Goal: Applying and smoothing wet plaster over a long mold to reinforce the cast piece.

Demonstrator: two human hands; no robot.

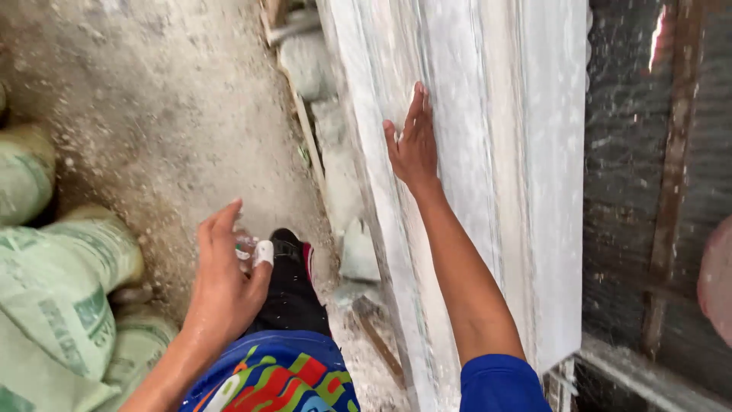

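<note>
1. Slabs (488,152) of pale, dusty stone stand on edge at the right, running from near to far
2. The right hand (412,145) lies flat on the slab face, fingers spread wide, holding nothing
3. The left hand (226,278) hovers over the dirt floor (168,114) at the near left, fingers loosely open and empty, a white wrap on the thumb tip
4. Green sacks (53,297) are piled at the left edge
5. A black shoe (290,282) stands just right of the left hand
</note>
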